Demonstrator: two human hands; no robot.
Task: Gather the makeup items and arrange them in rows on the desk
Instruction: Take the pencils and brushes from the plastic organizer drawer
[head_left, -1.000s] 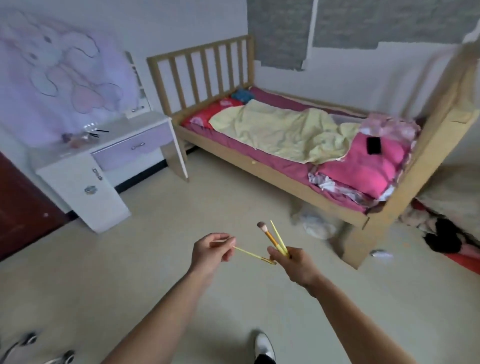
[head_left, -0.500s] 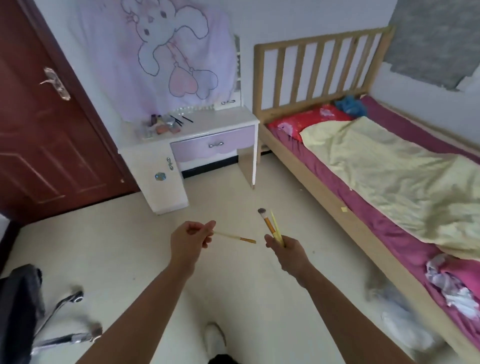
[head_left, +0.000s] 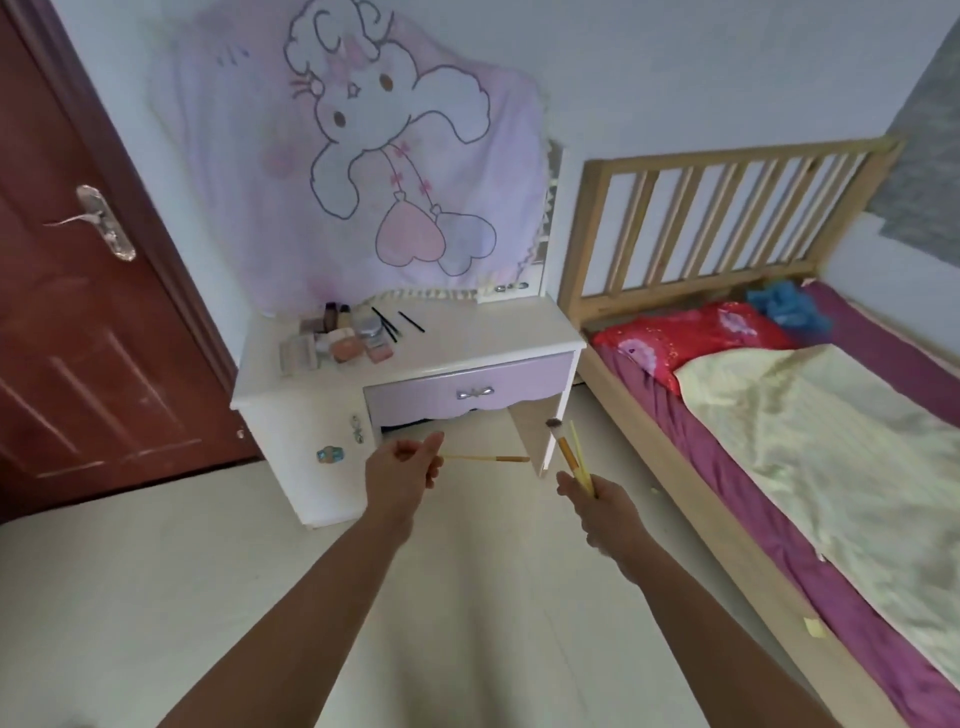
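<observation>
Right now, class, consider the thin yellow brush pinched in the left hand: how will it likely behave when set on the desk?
The thin yellow brush probably is stiff: held by one end in the left hand, it juts out level without drooping. It seems light, since a pinch carries it. Its slim handle may roll on the smooth desk.

Slatted pale-wood bed frame (head_left: 727, 157) bearing a pale yellow blanket (head_left: 831, 441); red patterned pillow (head_left: 691, 332) at its headboard end; lilac rabbit-print wall cloth (head_left: 363, 156) and dark red panelled door (head_left: 78, 338) to its left.
</observation>
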